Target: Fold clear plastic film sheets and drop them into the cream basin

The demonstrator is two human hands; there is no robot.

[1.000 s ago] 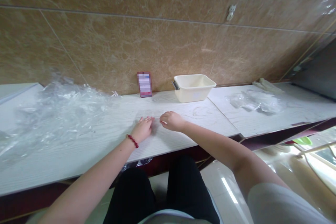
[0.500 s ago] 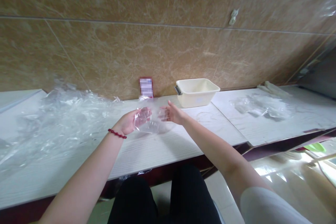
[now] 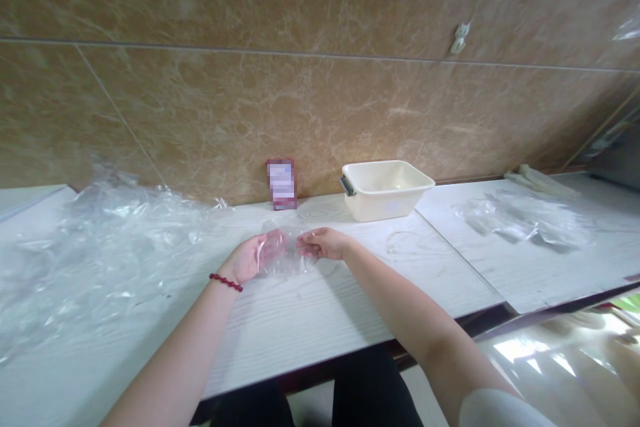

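A small clear plastic bag [image 3: 287, 263] is held between my two hands, just above the white tabletop. Its left side is in my left hand [image 3: 247, 257], whose fingers show through the film; a red bead bracelet [image 3: 226, 281] circles that wrist. At the right edge of the bag, my right hand [image 3: 327, 243] has its thumb and fingers closed together on the film. Whether anything lies inside the bag, I cannot tell.
A large heap of clear plastic bags [image 3: 115, 247] covers the left of the table. Against the wall stand a red-and-white card [image 3: 283, 184] and a cream bin [image 3: 387, 203] with a grey handle. More clear bags [image 3: 530, 217] lie at the right.
My right hand's spread fingers have drawn together at the bag's edge. The bag sits flatter and nearer the tabletop. The whole view has tilted slightly up.
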